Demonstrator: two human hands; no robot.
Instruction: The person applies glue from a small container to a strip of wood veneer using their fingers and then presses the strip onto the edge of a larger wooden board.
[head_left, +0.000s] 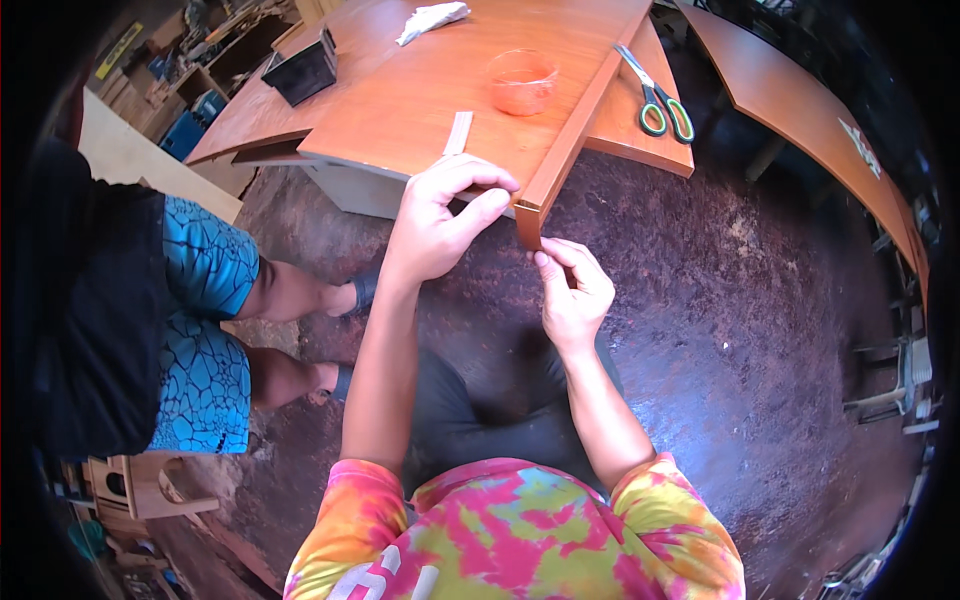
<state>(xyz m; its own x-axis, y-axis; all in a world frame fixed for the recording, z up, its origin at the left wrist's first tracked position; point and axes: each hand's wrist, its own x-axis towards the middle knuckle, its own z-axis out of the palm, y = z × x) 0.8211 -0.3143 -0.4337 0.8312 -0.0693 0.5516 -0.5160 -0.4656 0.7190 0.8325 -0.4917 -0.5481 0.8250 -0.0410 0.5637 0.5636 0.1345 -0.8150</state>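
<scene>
Brown strip (530,229) | right hand (577,303): fingers pinching it | left hand (437,222): arched, fingers' hold unclear

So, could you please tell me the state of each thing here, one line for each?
Scissors: lying down, blades closed or nearly so
Orange bowl: upright, open-topped
Black box: open-topped
White cloth: crumpled
Pale strip: lying flat
Brown strip: lower end pinched
Right hand: pinching brown strip
Left hand: beside board corner, grip unclear

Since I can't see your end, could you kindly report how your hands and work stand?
Right hand pinching brown strip. Left hand at corner of wooden panel. Scissors and orange container apart from both hands.
</scene>
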